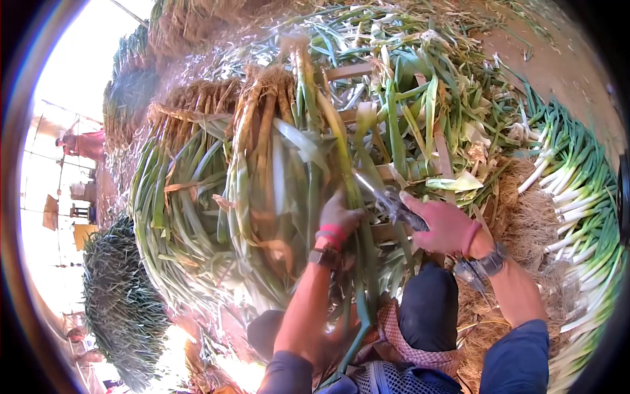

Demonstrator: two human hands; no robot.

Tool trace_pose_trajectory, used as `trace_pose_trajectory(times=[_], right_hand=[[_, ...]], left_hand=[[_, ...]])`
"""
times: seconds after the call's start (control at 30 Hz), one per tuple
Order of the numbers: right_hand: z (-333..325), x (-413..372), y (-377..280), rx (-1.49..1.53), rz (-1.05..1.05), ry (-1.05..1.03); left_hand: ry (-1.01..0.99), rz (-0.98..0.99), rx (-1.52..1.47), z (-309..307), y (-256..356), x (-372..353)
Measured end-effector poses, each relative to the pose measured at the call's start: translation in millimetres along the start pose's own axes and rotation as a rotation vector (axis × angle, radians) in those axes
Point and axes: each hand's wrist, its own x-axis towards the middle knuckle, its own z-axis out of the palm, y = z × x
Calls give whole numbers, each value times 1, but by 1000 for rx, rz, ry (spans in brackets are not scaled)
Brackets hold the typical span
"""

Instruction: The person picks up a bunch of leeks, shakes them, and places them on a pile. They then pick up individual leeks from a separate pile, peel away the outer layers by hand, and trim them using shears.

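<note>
Dead centre, left hand point(338, 220) wraps a leek point(341, 144), right hand point(446, 226) fists a knife point(372, 186). Bundle point(177, 197) crowds 9 o'clock, trimmed stack point(577, 197) crowds 3, so barely any elbow room.

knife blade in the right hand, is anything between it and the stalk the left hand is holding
Nothing visible does. The knife in the right hand points straight at the stalk gripped by the left hand, with its tip at or very near the stalk just above that hand.
</note>
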Motion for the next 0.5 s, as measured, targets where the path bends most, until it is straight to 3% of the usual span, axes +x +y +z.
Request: trace_pose_trajectory(times=[0.13, 0.2, 0.27, 0.33, 0.37, 0.5], right_hand=[[-9, 32, -6, -51, 34, 36], [-8, 37, -1, -80, -2, 129], [-12, 13, -9, -1, 45, 64], [-3, -14, -2, -31, -53, 21], [-6, -23, -9, -30, 30, -100], [14, -20, -3, -102, -6, -7]], left_hand=[[61, 103, -55, 2, -10, 1], [-31, 63, -129, -1, -8, 2], [-30, 64, -153, 1, -19, 8], [-31, 72, -170, 1, -20, 10], [-52, 32, -185, 0, -16, 7], [-47, 60, -136, -1, -17, 6]])
